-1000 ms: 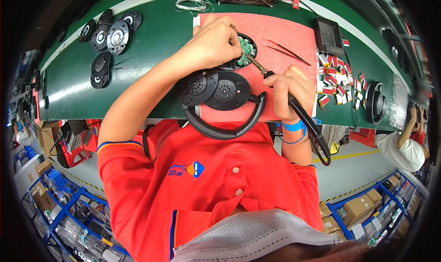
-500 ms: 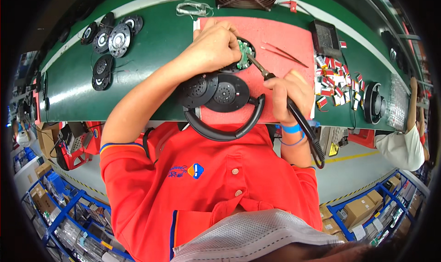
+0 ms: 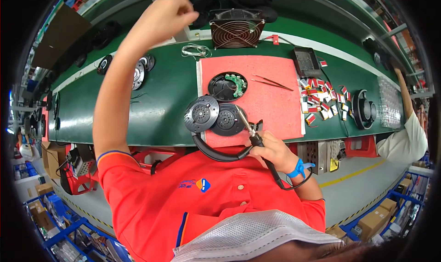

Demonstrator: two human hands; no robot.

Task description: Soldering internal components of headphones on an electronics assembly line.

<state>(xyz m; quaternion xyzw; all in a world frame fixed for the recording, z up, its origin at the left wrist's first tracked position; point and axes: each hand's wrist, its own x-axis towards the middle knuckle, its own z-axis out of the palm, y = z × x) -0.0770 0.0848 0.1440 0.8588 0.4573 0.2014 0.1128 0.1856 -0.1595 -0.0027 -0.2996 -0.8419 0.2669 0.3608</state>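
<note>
My right hand (image 3: 273, 152) is wrapped round a soldering iron (image 3: 257, 141), low over the near side of the pink mat (image 3: 271, 110). The iron's metal tip points up and left, over a black perforated speaker disc (image 3: 226, 120). A second disc (image 3: 202, 113) overlaps it, with the black headphone headband (image 3: 218, 155) curving below. Farther back on the mat lies a round black ear-cup shell (image 3: 220, 88) with a green circuit board (image 3: 238, 85) inside. High at the upper left, my left hand (image 3: 165, 19) is raised with curled fingers; I cannot make out whether they hold anything.
Tweezers (image 3: 274, 82) lie on the mat. A fan (image 3: 236, 34) and a coiled cable (image 3: 195, 50) stand behind. To the right are a black tray (image 3: 306, 61), several small batteries (image 3: 321, 96), headphones (image 3: 363, 109) and another person's arm (image 3: 405, 94). Speakers (image 3: 139, 74) sit left.
My left hand has left the circuit board and swung up to the far left. My right hand has drawn the soldering iron back from the board toward me. The view has shifted.
</note>
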